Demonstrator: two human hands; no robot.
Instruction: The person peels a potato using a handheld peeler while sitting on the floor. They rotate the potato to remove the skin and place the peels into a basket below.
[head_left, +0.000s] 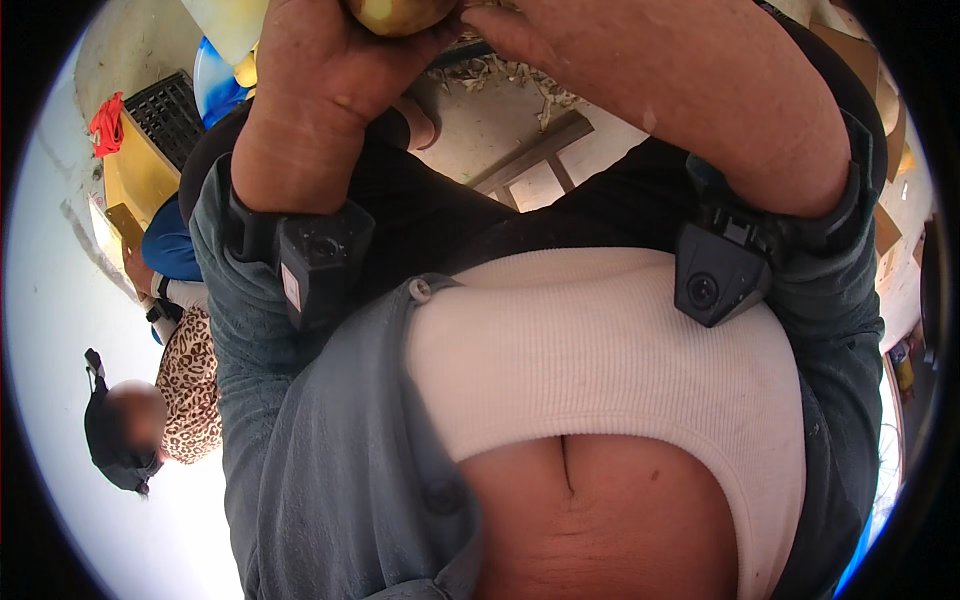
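Note:
My left hand cups a round, yellowish-brown fruit or tuber with a pale, shiny patch. The picture's top edge cuts off part of it. Close beside it, on the right, is my right hand, its thumb pointing towards the fingers of the left. The rest of the right hand lies beyond the top edge, so I cannot tell what it holds. Below the hands, thin peelings are scattered about a dark edge and the floor. Black camera units are strapped to my left forearm and right forearm.
A wooden frame lies on the floor between my knees. To the left are a blue-and-white basin, a black plastic crate and a red cloth. Another person sits at the left. Cardboard boxes stand at the right.

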